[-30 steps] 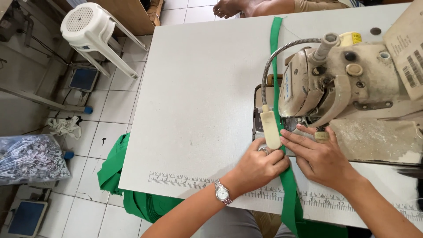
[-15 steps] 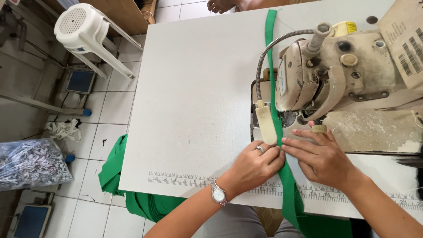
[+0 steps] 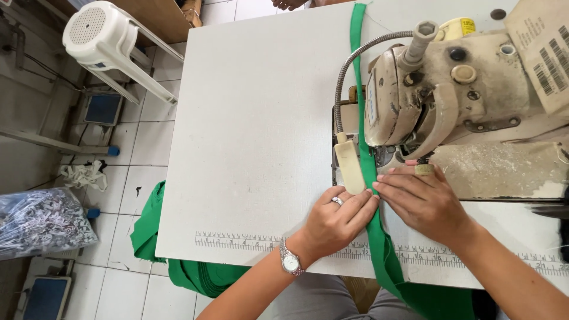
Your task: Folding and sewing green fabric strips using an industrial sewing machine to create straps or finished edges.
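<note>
Green fabric strip (image 3: pixel 372 237): a long narrow band that comes up over the near table edge, passes between both hands, runs under the sewing machine head and carries on flat to the far edge of the table.
Left hand (image 3: pixel 336 222): palm down, fingers curled and pressing on the strip's left side; a ring on one finger, a wristwatch (image 3: pixel 290 261) on the wrist. It pins the cloth, it does not clutch it.
Right hand (image 3: pixel 428 200): flat and open, fingers spread, tips on the strip's right edge just in front of the needle area; one fingertip carries a tape wrap.
Printed ruler (image 3: pixel 249 242): runs along the near table edge, under both wrists.
Sewing machine (image 3: pixel 450 89): worn cream head, gooseneck lamp (image 3: pixel 349 167) hanging just beside the strip.
Risk: right fingertips sit close to the presser foot; I judge a slip forward could bring them under the needle. Uneven pressure between the hands could skew the strip.
Edges and room: white table (image 3: pixel 255 130) is bare to the left, wide space for sliding; the machine blocks the right.
Floor, left: green cloth pile (image 3: pixel 148 231), white plastic stool (image 3: pixel 106 35), a bag of scraps (image 3: pixel 35 222).
</note>
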